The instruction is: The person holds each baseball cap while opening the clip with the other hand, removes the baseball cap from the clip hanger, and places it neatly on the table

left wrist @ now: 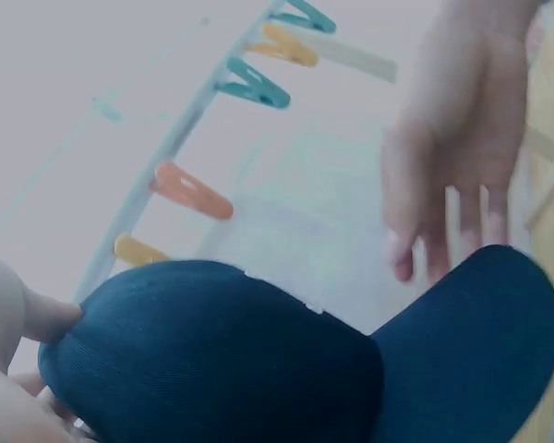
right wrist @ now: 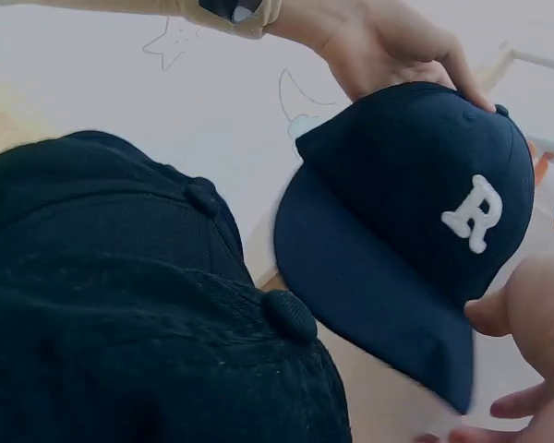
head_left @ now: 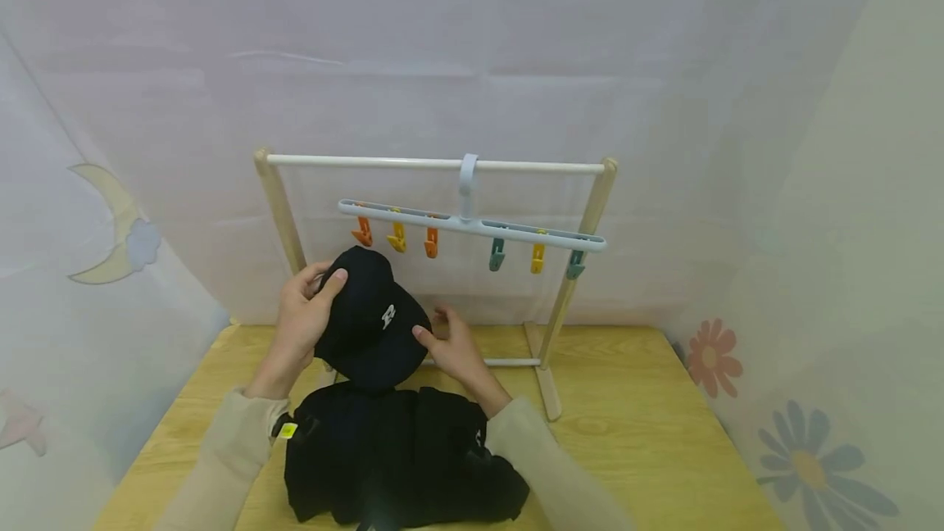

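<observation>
A dark baseball cap [head_left: 361,293] with a white letter R on its front is held up, tilted, above the table. My left hand [head_left: 302,322] grips the back of its crown, thumb on the outside and fingers tucked behind, partly hidden by the cloth. At the brim is my right hand [head_left: 459,351], fingers loosely spread and thumb tip right at the edge. The right wrist view shows the white R [right wrist: 474,214] and the right thumb close beside the lower front of the crown. Below the hands lies a heap of dark caps [head_left: 398,453].
Behind the cap stands a wooden rack with a white top rail [head_left: 354,161]. From it hangs a pale blue hanger [head_left: 531,233], slanting down rightward, with several orange, yellow and green clips. The rack's right foot [head_left: 546,392] rests on the wooden table [head_left: 627,433]. Printed curtains surround it.
</observation>
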A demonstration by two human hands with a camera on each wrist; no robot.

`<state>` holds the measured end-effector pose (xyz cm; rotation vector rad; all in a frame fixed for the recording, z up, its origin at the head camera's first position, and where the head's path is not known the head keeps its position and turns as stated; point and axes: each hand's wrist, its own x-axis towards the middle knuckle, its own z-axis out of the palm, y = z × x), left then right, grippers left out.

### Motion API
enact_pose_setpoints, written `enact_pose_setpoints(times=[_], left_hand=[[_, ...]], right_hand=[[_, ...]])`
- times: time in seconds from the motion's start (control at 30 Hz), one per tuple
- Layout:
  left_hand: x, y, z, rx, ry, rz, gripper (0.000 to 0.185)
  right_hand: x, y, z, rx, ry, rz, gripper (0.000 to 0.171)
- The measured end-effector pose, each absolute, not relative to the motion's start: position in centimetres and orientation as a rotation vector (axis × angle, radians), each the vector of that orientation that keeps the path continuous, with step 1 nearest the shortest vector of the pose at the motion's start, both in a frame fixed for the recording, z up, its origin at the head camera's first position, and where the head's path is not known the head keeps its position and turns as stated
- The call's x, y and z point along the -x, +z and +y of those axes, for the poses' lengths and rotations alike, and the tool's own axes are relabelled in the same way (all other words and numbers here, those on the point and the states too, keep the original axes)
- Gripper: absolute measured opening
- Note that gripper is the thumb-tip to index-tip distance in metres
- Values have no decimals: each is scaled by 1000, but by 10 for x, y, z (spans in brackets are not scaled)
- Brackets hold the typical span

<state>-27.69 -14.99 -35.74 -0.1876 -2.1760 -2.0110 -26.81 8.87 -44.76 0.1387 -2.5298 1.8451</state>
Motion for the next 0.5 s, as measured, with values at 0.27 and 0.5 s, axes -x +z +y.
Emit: enact_pose_setpoints(times=[0.27, 0.5], left_hand=[[264, -355, -145, 121, -2192, -2072, 34], [248, -351, -144, 204, -2303, -2062, 33]], right_hand=[[260, -451, 95, -76, 2124, -2386, 62], [250, -446, 108, -25, 2226, -2253, 52]])
